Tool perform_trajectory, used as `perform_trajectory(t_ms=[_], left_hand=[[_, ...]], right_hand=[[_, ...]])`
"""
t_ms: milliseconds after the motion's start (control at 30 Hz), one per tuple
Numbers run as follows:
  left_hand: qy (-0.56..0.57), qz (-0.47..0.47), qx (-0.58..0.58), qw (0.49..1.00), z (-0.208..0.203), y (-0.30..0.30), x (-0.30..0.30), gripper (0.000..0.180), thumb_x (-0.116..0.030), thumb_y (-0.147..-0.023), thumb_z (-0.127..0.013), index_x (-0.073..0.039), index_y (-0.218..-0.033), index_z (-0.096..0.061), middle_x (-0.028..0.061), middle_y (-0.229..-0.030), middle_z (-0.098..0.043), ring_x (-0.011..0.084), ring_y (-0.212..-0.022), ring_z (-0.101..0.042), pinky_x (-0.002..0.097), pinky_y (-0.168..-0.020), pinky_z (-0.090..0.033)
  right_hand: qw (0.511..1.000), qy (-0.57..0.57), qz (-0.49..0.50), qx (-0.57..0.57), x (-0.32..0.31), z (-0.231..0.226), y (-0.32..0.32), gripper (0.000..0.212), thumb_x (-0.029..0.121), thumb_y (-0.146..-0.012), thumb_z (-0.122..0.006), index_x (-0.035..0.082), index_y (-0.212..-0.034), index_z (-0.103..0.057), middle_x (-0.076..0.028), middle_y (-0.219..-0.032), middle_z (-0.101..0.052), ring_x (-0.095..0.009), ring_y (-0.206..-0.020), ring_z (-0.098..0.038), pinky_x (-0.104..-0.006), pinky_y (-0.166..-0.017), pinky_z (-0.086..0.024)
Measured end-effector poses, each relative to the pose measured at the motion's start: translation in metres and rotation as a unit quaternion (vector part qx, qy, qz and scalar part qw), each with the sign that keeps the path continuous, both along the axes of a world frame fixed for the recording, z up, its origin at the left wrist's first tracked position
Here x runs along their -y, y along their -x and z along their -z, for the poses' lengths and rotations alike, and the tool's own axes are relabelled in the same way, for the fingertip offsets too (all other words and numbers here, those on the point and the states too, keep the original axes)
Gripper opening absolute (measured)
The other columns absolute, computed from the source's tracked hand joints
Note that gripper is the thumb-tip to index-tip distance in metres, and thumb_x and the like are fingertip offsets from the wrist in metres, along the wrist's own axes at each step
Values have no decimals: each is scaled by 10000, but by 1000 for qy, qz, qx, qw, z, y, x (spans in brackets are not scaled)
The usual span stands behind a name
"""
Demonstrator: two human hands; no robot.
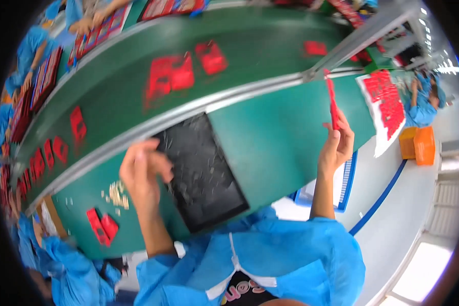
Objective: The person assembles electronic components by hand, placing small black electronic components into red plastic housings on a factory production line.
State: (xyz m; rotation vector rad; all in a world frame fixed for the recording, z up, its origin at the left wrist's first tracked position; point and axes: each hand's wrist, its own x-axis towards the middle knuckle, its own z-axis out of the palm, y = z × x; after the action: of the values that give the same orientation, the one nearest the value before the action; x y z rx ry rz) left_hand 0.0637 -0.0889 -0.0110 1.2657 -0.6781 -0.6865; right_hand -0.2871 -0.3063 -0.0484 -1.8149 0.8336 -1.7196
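My right hand (pixel 337 145) is raised over the green table (pixel 280 148) and grips a thin red card (pixel 332 102) seen edge-on. My left hand (pixel 142 173) hovers by the left edge of a black mat (pixel 204 173), fingers curled with nothing visible in them. A pile of small pale pieces (pixel 118 195) lies just left of that hand. Two red cards (pixel 102 226) rest near the table's front edge, below the pile.
A green conveyor belt (pixel 250 51) beyond a metal rail (pixel 188 109) carries several blurred red cards (pixel 171 75). A white sheet with red pieces (pixel 385 104) lies at the right. Orange bins (pixel 417 143) stand on the floor. People in blue coats work at the left and right.
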Motion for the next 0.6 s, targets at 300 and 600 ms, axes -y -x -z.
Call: perform_trajectory(t_ms=[300,600], left_hand=[[-50,236,-224,944,0,-10,-4,480,-229,-1006,-641,108,-1330,-531,214,-1030,-731,294,-737,-766,290,-479,-595],[15,4,-208,978,2,-26,-21,270,-114,-1011,-588,73,-1197,-529,272,-1116,-706,382,-905,-766,326,-538,-643]], right_hand=[[877,94,-396,-257,-62,-53,-143,423,51,-779,-831,-4,-1168,-674,-245,-1344,-612,-398,-1164,-645,-395,-886,-578],[859,-18,-172,-483,-98,-45,-147,302,198,-773,-879,41,-817,-625,-91,-830,-623,-277,-714,-648,-371,-598,-514]])
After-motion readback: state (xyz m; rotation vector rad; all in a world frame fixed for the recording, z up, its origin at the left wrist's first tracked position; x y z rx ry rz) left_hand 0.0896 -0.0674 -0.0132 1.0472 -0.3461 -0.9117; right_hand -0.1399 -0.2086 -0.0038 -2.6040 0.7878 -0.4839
